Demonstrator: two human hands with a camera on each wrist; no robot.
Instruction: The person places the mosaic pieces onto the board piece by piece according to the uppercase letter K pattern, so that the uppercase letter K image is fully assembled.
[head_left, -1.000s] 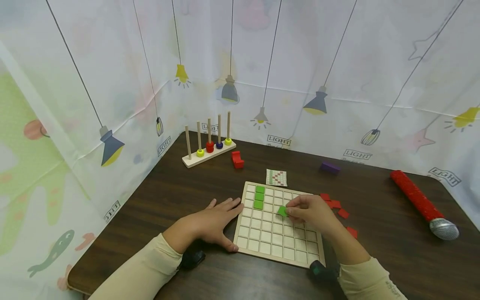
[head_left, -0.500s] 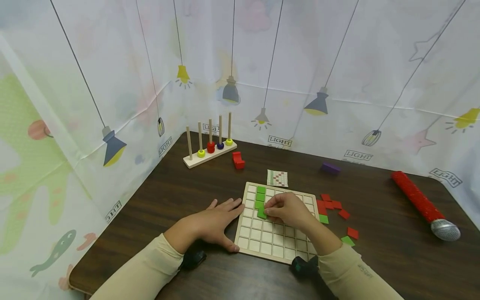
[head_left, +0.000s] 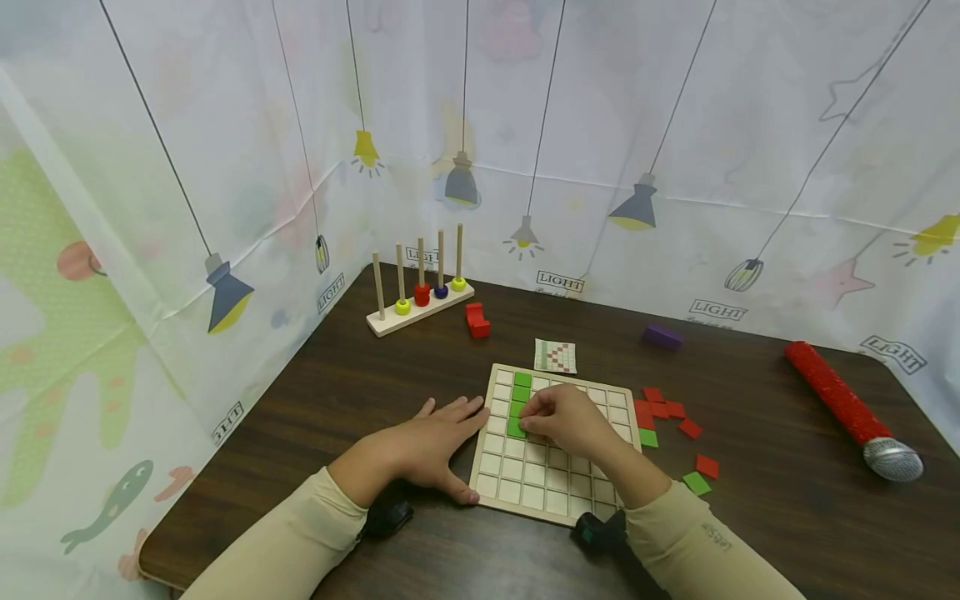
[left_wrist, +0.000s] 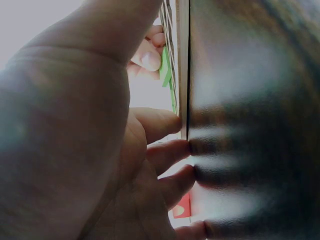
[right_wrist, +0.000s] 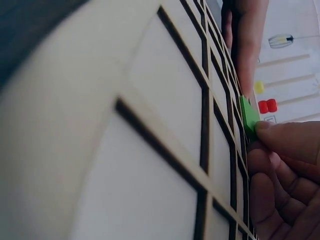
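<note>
A wooden grid board (head_left: 510,492) lies on the table, with a column of green tiles (head_left: 522,380) in its second column from the left. My right hand (head_left: 573,423) pinches a green square tile (head_left: 515,428) between thumb and fingers at the lower end of that column. In the right wrist view the pinched tile (right_wrist: 249,119) stands tilted against the grid, thumb on its edge. My left hand (head_left: 429,454) lies spread on the table, fingertips and thumb at the board's left edge. The left wrist view shows those fingers (left_wrist: 170,155) along the board's side.
Red tiles (head_left: 658,409) and green tiles (head_left: 696,482) lie right of the board. Behind it are a printed pattern card (head_left: 555,356), a red block (head_left: 477,320), a peg abacus (head_left: 420,312) and a purple block (head_left: 663,337). A red toy microphone (head_left: 840,392) lies far right.
My right hand has carried the green tile leftward across the board and lowered it at the foot of the green column. The left hand has stayed at the board's edge.
</note>
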